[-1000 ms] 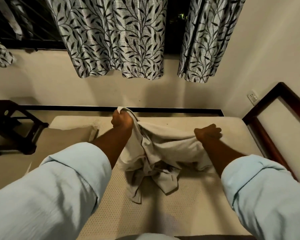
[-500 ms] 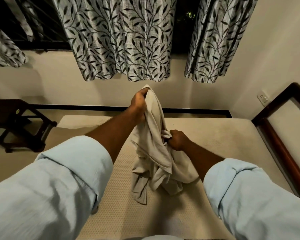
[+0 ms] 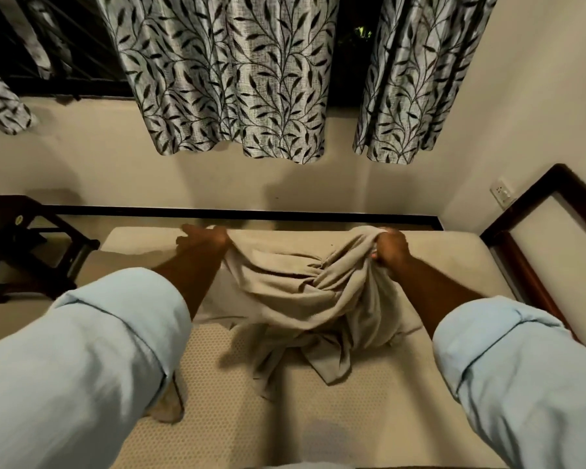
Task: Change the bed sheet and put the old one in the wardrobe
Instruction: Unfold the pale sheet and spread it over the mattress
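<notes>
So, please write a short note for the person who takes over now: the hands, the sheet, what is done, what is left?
Left hand: holds one end of the sheet, raised; its fingers are blurred.
Right hand: grips the other end, bunched in the fist.
The sheet hangs crumpled between the hands; its low part rests on the mattress.
Done: the mattress is bare, with no sheet spread on it.
Left: I cannot tell whether this is the old or the new sheet. A sheet must be spread, and the old one put in the wardrobe, which is not in view.
</notes>
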`<state>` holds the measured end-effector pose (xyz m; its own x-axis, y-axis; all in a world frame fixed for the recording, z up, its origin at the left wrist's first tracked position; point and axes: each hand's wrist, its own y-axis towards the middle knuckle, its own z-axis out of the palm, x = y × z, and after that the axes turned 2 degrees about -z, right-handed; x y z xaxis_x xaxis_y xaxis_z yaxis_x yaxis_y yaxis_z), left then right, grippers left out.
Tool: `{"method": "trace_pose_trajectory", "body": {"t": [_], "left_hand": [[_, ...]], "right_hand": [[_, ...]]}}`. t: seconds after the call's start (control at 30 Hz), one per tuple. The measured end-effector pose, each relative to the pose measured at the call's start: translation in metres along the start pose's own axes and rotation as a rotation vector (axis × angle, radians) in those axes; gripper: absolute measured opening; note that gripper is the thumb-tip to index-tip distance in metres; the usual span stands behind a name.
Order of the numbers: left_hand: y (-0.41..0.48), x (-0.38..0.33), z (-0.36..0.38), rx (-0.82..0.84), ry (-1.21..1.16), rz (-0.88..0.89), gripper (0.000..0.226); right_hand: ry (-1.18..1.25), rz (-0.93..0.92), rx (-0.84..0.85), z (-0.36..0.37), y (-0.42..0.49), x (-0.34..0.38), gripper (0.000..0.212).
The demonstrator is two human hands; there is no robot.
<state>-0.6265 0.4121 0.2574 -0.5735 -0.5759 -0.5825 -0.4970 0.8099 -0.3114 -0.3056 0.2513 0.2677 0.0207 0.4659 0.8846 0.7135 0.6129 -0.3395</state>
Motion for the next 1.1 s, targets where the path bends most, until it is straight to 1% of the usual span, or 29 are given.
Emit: {"method": "trace_pose_trajectory", "body": {"t": [0.03,0.07,0.1,0.17,0.2,0.23,0.27,0.3,0.33,0.4,0.43,0.5,0.57,0.6,0.63,0.67,0.7,0.73,0.77,0.8,0.87,0.93,0.97,1.0,1.07,1.1], "left_hand": [[-0.016,-0.001,0.004,0.092,0.101,0.117,0.066],[-0.027,0.003,0.01,0.19,0.181,0.287,0.062],[-0.042,0.003,0.018,0.298,0.227,0.434,0.057],[-0.059,0.008,0.033,0.546,0.314,0.636,0.05],[-0.067,0.011,0.039,0.643,0.365,0.714,0.05],[-0.077,0.014,0.045,0.692,0.397,0.777,0.05],[-0.086,0.016,0.052,0.721,0.405,0.826,0.05],[-0.09,0.017,0.057,0.742,0.39,0.839,0.048],[-0.094,0.019,0.062,0.75,0.362,0.844,0.046],[-0.094,0.019,0.064,0.7,0.313,0.805,0.037],[-0.093,0.018,0.061,0.637,0.3,0.78,0.033],[-0.086,0.009,0.053,0.448,0.291,0.738,0.027],[-0.08,-0.002,0.042,0.279,0.195,0.727,0.023],[-0.075,-0.011,0.039,0.226,0.097,0.741,0.024],[-0.074,-0.018,0.034,0.2,-0.008,0.759,0.025],[-0.074,-0.027,0.029,0.188,-0.096,0.782,0.024],[-0.075,-0.037,0.026,0.192,-0.156,0.794,0.023],[-0.079,-0.045,0.023,0.209,-0.198,0.803,0.024],[-0.084,-0.054,0.018,0.247,-0.23,0.795,0.028],[-0.09,-0.064,0.015,0.297,-0.248,0.788,0.032],[-0.103,-0.076,0.011,0.431,-0.277,0.76,0.04],[-0.114,-0.082,0.012,0.598,-0.343,0.686,0.044],[-0.12,-0.084,0.011,0.683,-0.379,0.619,0.041],[-0.124,-0.086,0.011,0.764,-0.419,0.542,0.038],[-0.125,-0.083,0.01,0.863,-0.504,0.399,0.037],[-0.123,-0.081,0.009,0.879,-0.552,0.339,0.036]], "right_hand": [[0.07,0.039,0.058,0.011,-0.01,0.008,0.018],[0.114,0.057,0.112,0.024,-0.02,0.014,0.012],[0.151,0.085,0.177,0.033,-0.028,0.02,0.01],[0.262,0.12,0.293,0.043,-0.038,0.029,0.022],[0.352,0.141,0.368,0.045,-0.038,0.034,0.028],[0.43,0.162,0.45,0.045,-0.042,0.042,0.032],[0.535,0.181,0.526,0.043,-0.046,0.051,0.036],[0.638,0.197,0.586,0.041,-0.048,0.06,0.039],[0.728,0.193,0.621,0.037,-0.05,0.068,0.041],[0.85,0.148,0.645,0.024,-0.049,0.084,0.04],[0.905,0.12,0.608,0.017,-0.047,0.09,0.037],[0.935,0.095,0.419,-0.001,-0.023,0.088,0.037],[0.846,0.147,0.126,-0.016,0.004,0.073,0.034],[0.73,0.173,-0.011,-0.023,0.014,0.061,0.033],[0.54,0.19,-0.132,-0.029,0.019,0.047,0.032],[0.272,0.187,-0.226,-0.034,0.023,0.031,0.034],[-0.018,0.148,-0.274,-0.037,0.026,0.016,0.042],[-0.268,0.076,-0.255,-0.039,0.022,0.002,0.053],[-0.423,0.016,-0.209,-0.038,0.017,-0.007,0.061],[-0.489,-0.039,-0.142,-0.034,0.014,-0.015,0.065],[-0.547,-0.201,0.022,-0.022,0.004,-0.024,0.076],[-0.599,-0.393,0.197,-0.007,0.001,-0.029,0.089],[-0.59,-0.451,0.281,0.001,-0.001,-0.029,0.087],[-0.565,-0.448,0.354,0.008,-0.003,-0.027,0.076],[-0.484,-0.334,0.505,0.02,-0.013,-0.02,0.037],[-0.434,-0.288,0.548,0.025,-0.016,-0.016,0.021]]}}
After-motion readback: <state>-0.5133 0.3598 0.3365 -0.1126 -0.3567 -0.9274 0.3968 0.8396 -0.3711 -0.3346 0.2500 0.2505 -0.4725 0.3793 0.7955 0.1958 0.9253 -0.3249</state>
